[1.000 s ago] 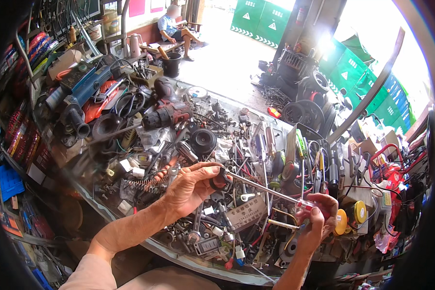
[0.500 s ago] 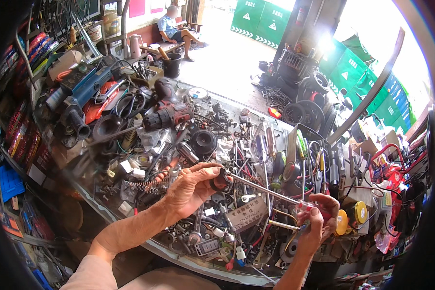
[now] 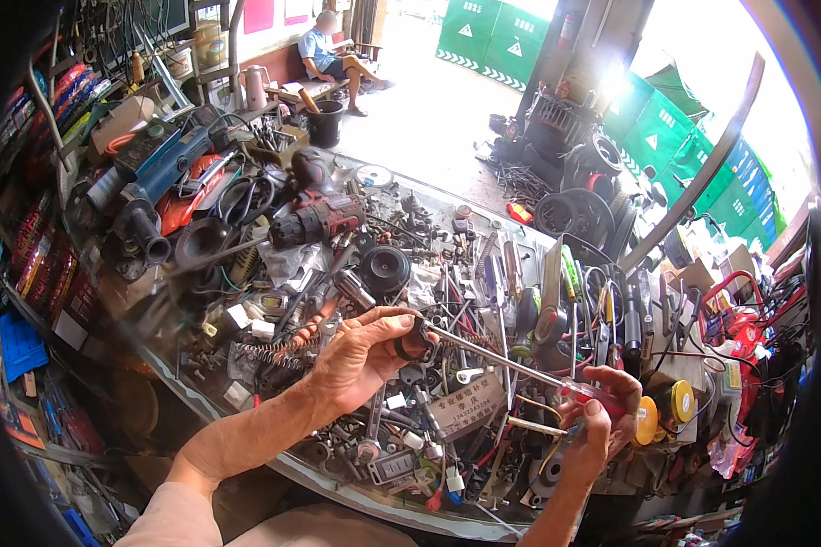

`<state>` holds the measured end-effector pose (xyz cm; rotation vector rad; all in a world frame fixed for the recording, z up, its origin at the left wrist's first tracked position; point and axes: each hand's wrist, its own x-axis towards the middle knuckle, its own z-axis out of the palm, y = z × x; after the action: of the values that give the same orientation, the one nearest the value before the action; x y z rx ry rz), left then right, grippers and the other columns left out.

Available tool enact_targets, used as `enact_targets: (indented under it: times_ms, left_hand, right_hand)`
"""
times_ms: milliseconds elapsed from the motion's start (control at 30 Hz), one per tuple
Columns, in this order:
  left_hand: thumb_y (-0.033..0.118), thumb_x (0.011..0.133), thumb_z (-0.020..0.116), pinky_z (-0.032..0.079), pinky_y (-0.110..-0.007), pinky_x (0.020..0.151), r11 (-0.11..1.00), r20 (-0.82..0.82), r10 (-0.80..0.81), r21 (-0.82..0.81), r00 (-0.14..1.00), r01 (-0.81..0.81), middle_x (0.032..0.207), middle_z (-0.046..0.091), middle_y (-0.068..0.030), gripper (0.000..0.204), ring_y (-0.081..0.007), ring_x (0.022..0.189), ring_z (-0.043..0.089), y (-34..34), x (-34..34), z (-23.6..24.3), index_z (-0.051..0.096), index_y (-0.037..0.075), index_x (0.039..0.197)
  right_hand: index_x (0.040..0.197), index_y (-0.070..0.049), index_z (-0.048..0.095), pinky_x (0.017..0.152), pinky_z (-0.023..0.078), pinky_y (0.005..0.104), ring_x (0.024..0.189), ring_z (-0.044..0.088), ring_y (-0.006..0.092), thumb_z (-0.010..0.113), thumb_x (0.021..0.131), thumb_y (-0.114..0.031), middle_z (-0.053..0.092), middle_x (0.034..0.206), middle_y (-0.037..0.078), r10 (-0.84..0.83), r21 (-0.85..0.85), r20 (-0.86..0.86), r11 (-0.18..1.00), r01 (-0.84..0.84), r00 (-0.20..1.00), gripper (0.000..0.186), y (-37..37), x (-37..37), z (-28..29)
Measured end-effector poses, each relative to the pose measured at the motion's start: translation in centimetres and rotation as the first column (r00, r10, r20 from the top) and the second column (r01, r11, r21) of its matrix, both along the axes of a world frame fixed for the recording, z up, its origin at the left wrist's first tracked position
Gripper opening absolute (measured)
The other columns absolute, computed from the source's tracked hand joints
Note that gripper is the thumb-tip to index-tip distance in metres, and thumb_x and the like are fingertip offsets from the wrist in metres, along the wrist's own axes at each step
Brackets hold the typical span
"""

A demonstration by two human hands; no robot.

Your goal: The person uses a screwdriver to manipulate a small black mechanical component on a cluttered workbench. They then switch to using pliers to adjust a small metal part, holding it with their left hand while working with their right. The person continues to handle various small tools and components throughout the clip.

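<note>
Between the thumb and fingers of my left hand (image 3: 360, 356) is a small round black part (image 3: 416, 341), held above the cluttered bench. My right hand (image 3: 604, 415) is wrapped round the clear and red handle of a screwdriver (image 3: 511, 365). Its long metal shaft slants up to the left, and the tip meets the black part close to my left thumb. Fingers partly hide both the part and the handle. Beneath my hands lie a printed card (image 3: 468, 404), a wrench (image 3: 372, 427) and many loose small parts.
A cordless drill (image 3: 319, 217) and a blue power tool (image 3: 164, 159) lie at the left. A round black horn-like part (image 3: 385, 268) sits mid-bench. Yellow tape rolls (image 3: 680, 399) stand right of my right hand. A person (image 3: 324, 59) sits on a far bench.
My right hand's fingers have shifted slightly round the screwdriver handle. The left hand and the black part stay nearly still.
</note>
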<state>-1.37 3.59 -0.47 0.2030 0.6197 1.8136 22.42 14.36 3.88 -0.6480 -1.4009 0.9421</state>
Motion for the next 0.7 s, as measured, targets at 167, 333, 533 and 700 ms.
enact_targets:
  times_ms: [167, 333, 533, 700]
  left_hand:
    - [0.004, 0.086, 0.063, 0.053, -0.034, 0.084, 1.000, -0.003, 0.006, -0.021, 1.000, -0.006, 0.090, 0.068, -0.0105, 0.012, -0.0198, 0.084, 0.067, -0.1, -0.2, 0.0, 0.064, 0.002, 0.099]
    - [0.004, 0.086, 0.063, 0.053, -0.034, 0.085, 1.000, -0.002, -0.012, -0.009, 1.000, 0.012, 0.091, 0.068, -0.0109, 0.012, -0.0200, 0.085, 0.067, -0.1, 0.3, 0.5, 0.064, 0.002, 0.098]
    - [0.004, 0.087, 0.063, 0.052, -0.035, 0.086, 1.000, 0.002, -0.013, -0.013, 1.000, 0.013, 0.091, 0.068, -0.0104, 0.013, -0.0197, 0.085, 0.067, -0.1, 0.0, 0.1, 0.064, 0.002, 0.099]
    - [0.004, 0.087, 0.063, 0.052, -0.035, 0.086, 1.000, -0.005, -0.016, -0.006, 1.000, 0.016, 0.092, 0.069, -0.0104, 0.012, -0.0192, 0.086, 0.067, -0.2, 0.0, 0.2, 0.064, 0.002, 0.099]
  right_hand:
    - [0.097, -0.001, 0.055, 0.036, 0.033, 0.0192, 0.042, 0.048, 0.0066, 0.065, 0.087, -0.024, 0.056, 0.070, 0.003, -0.082, -0.127, 0.147, 0.987, 0.101, 0.986, 0.027, 0.1, 1.4, -0.5]
    - [0.097, -0.001, 0.055, 0.036, 0.034, 0.0190, 0.043, 0.049, 0.0065, 0.064, 0.086, -0.023, 0.056, 0.071, 0.003, -0.074, -0.197, 0.112, 0.976, 0.095, 0.991, 0.026, 0.2, 1.6, -0.4]
    - [0.099, -0.001, 0.054, 0.037, 0.036, 0.0187, 0.047, 0.051, 0.0063, 0.064, 0.086, -0.021, 0.058, 0.075, 0.004, -0.053, -0.057, 0.065, 0.997, 0.057, 0.996, 0.025, -0.1, 0.4, 0.1]
    - [0.097, -0.002, 0.055, 0.037, 0.034, 0.0182, 0.043, 0.049, 0.0062, 0.064, 0.087, -0.020, 0.056, 0.070, 0.003, -0.110, -0.161, 0.146, 0.978, 0.133, 0.983, 0.023, -0.3, 1.3, -0.1]
